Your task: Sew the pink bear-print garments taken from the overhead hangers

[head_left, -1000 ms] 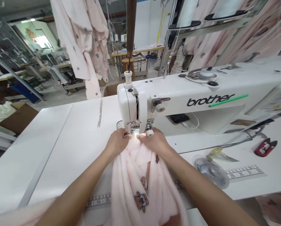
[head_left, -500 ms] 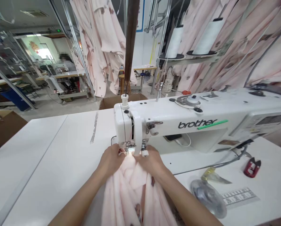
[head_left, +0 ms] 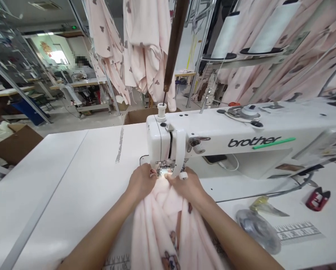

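Pale pink printed fabric [head_left: 153, 225] runs in folds from the needle area of a white sewing machine [head_left: 213, 140] down toward me. Left of the lit presser foot [head_left: 164, 170], my left hand [head_left: 142, 180] pinches the fabric's edge with its fingers closed. My right hand [head_left: 188, 185] lies on the right side of the foot, its fingers closed on the same fabric and partly hidden behind the machine's white guard. Both hands rest close to the needle, which I cannot make out clearly.
On the table's right are a clear round dispenser [head_left: 258, 230], a yellow-handled tool [head_left: 259, 204], a red thread clipper [head_left: 317, 198] and a ruler strip [head_left: 299, 230]. Thread cones [head_left: 226, 35] stand behind the machine. Pink garments [head_left: 147, 45] hang beyond; a person [head_left: 83, 69] sits far left.
My view has shifted, so the machine and hands appear further right and slightly higher. Both hands keep their places on the fabric by the presser foot. The hanging garments look differently placed.
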`<state>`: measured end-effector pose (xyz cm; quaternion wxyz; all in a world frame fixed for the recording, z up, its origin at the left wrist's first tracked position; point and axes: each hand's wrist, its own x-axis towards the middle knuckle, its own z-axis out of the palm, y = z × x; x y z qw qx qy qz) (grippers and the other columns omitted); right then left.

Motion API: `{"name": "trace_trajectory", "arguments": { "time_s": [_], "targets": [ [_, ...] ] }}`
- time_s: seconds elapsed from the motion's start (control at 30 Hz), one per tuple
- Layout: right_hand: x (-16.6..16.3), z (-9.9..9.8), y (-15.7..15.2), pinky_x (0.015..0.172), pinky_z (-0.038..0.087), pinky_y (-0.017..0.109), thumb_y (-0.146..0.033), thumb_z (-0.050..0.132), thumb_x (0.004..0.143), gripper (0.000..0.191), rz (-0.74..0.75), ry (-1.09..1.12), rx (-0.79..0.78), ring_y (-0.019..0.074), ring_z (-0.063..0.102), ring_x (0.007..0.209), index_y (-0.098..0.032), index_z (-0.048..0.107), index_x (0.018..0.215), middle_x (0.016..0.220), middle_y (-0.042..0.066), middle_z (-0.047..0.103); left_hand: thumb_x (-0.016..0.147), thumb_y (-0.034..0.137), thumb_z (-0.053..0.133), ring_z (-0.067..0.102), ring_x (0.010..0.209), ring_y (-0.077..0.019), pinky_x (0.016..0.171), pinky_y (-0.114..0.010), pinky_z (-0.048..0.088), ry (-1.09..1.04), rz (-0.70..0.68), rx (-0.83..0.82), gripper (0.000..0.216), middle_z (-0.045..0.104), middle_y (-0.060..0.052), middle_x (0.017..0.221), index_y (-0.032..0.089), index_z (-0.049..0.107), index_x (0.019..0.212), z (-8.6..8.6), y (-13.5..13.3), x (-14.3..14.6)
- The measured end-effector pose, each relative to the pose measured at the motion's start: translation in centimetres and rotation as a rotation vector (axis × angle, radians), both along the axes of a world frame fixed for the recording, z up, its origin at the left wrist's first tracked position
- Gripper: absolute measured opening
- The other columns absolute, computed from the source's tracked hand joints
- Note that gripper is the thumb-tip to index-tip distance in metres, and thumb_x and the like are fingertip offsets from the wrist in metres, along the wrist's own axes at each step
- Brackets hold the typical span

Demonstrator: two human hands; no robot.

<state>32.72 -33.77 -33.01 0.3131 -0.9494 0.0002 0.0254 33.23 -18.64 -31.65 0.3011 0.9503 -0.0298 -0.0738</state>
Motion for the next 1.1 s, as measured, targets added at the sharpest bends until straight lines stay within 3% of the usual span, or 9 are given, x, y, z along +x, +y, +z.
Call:
{"name": "trace_trajectory", "arguments": {
  "time_s": [0.33,0.63,1.1],
  "targets": [
    [0.4,-1.3,0.4,0.065,0.037,0.025,-0.025,0.051,0.08,0.015,-0.009,-0.11,-0.102,0.0196,0.059,0.082,-0.017,0.064,0.081,0.086,0.005,0.067,0.075,0.014,0.044,0.057,0.072,-0.0193,0.057,-0.025,0.033,-0.037,0.023,0.087,0.01,0.062,-0.005,0.077,0.017,0.052,0.077,-0.4,-0.4,0.1],
    [0.9,-2.0,0.8,0.058,0.03,0.027,-0.027,0.047,0.082,0.019,-0.021,-0.167,-0.185,0.0199,0.058,0.074,-0.017,0.063,0.077,0.08,0.005,0.066,0.075,0.015,0.044,0.057,0.07,-0.0208,0.055,-0.027,0.032,-0.076,0.057,0.15,0.005,0.06,-0.006,0.074,0.017,0.047,0.076,-0.5,-0.6,0.4],
    [1.1,-2.0,1.1,0.055,0.031,0.026,-0.022,0.048,0.081,0.016,-0.017,-0.16,-0.162,0.0194,0.058,0.069,-0.015,0.062,0.076,0.075,0.008,0.065,0.075,0.017,0.045,0.053,0.067,-0.0173,0.057,-0.025,0.033,-0.111,0.046,0.079,0.009,0.056,-0.003,0.072,0.017,0.052,0.081,-0.7,-0.3,0.7]
  ]
}}
